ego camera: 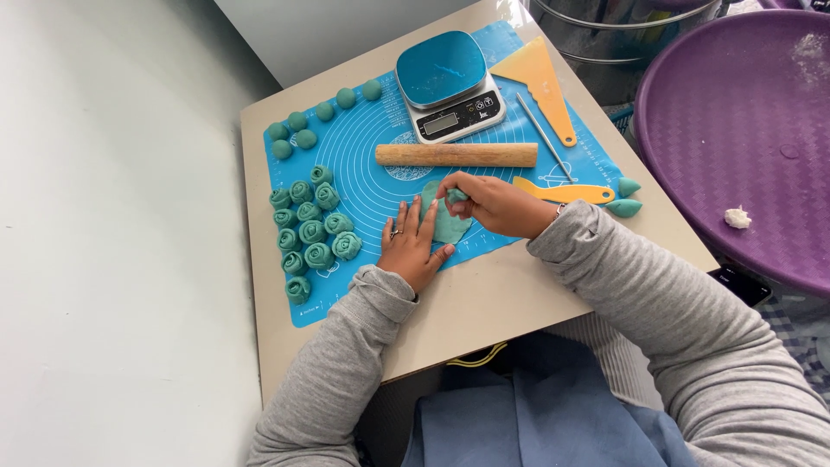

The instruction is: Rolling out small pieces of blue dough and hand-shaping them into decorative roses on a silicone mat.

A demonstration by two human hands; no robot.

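Note:
A flattened piece of teal dough (447, 223) lies on the blue silicone mat (363, 164) near the table's front. My left hand (409, 245) rests flat on the mat with its fingers on the dough's left edge. My right hand (491, 204) pinches the dough's upper edge and curls it over. Several finished teal dough roses (313, 232) sit in a cluster at the mat's left. Several small dough balls (318, 118) line the mat's far left corner.
A wooden rolling pin (456, 155) lies across the mat just beyond my hands. Behind it stand a kitchen scale (449, 85), a yellow scraper (540, 76), a thin metal rod (544, 135) and a yellow cutter (562, 191). Two dough pieces (624, 198) lie right. A purple tray (743, 130) sits beside the table.

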